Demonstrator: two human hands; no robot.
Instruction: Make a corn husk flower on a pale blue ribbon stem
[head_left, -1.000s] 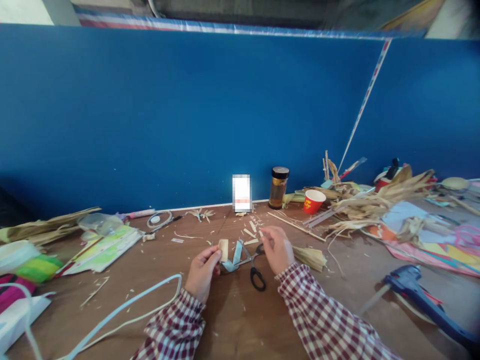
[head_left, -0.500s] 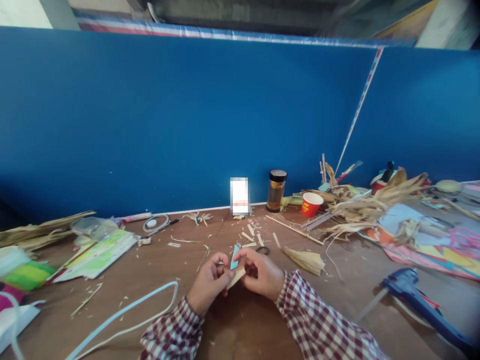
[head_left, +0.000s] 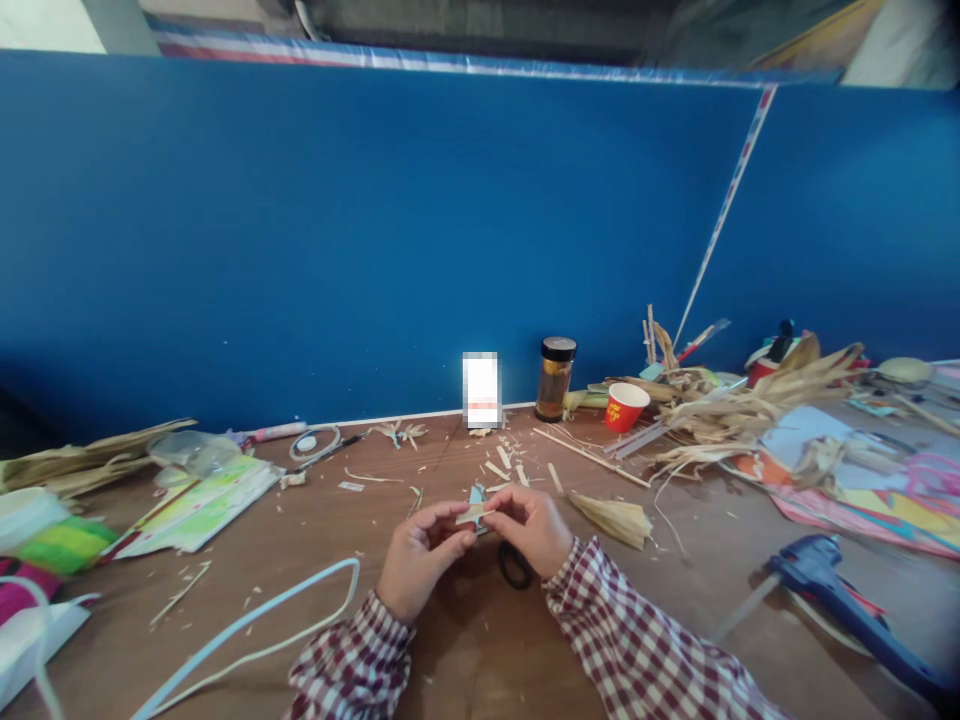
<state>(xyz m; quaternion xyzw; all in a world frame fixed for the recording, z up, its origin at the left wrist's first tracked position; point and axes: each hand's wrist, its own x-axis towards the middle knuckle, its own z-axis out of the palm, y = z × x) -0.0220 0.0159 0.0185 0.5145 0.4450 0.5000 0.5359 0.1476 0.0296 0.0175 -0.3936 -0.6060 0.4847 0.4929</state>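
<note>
Both ends of husk strip (head_left: 472, 516) hide under fingers (head_left: 501, 503).

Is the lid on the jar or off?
On. The black lid sits on top of the jar, which stands upright by the blue wall.

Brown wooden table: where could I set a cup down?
Bare wood lies between the green-and-white papers and the left hand, and between the checked right sleeve and blue glue gun. Dried husks crowd the far right.
</note>
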